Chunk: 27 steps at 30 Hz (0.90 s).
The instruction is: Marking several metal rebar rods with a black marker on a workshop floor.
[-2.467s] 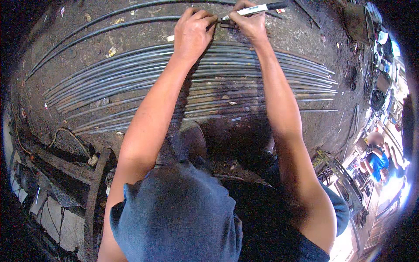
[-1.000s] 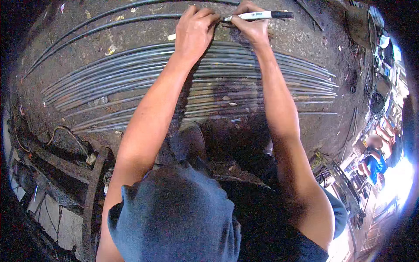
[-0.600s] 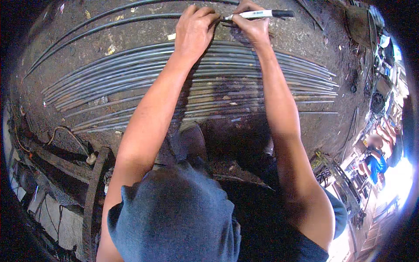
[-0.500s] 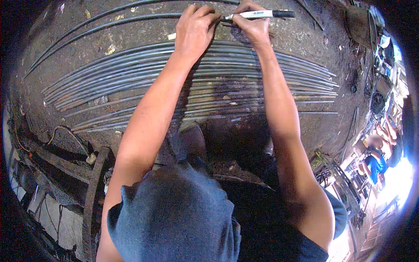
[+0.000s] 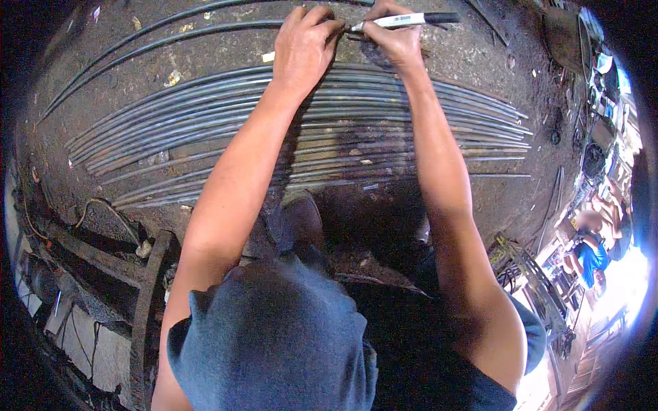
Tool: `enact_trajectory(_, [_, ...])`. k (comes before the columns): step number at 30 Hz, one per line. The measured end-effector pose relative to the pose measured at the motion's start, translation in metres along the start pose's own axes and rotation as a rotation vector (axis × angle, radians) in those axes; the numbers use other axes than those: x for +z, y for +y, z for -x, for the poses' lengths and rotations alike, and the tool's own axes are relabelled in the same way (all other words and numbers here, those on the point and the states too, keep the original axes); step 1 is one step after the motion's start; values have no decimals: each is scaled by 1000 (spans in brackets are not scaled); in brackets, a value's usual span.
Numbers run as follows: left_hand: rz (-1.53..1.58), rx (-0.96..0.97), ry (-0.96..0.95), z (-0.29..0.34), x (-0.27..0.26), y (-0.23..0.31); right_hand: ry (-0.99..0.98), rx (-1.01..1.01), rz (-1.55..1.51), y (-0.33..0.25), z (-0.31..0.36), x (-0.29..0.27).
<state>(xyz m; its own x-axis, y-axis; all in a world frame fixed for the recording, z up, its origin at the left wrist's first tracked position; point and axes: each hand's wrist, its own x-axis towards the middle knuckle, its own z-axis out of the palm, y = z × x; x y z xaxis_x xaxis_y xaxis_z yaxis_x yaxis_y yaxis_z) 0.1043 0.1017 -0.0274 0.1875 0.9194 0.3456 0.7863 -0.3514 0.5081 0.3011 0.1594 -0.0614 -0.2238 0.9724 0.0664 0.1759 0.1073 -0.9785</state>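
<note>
My left hand [image 5: 301, 51] is closed on the nearer of two long metal rods [image 5: 226, 28] at the far side. Its fingers curl down over the rod near that end. Just right of it, my right hand [image 5: 394, 42] pinches a white marker with a black end [image 5: 401, 20]. The marker lies nearly level, its tip pointing left at the rod beside my left fingertips. The exact contact at the tip is too small to make out. Between my forearms and beyond them, many similar metal rods [image 5: 363, 96] lie side by side on the ground.
A rusty metal frame [image 5: 147, 288] stands at the lower left, with a cable [image 5: 103, 202] near it. Metal parts [image 5: 528, 267] lie at the right. Farther right, a person in blue [image 5: 591, 264] sits low. Dark, dusty ground [image 5: 493, 205] surrounds the rods.
The marker's black end has shifted slightly up and left, with the tip still beside my left fingers. Both hands hold almost the same place.
</note>
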Motion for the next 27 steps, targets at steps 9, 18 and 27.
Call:
enact_trajectory(9, [39, 43, 94, 1, 4, -5, 176, 202, 88, -32, 16, -25])
enact_trajectory(18, [144, -52, 247, 2, -3, -2, -5, -14, 844, -67, 65, -7])
enact_trajectory(27, [693, -664, 164, 48, -48, 9, -41, -159, 792, -86, 53, 3])
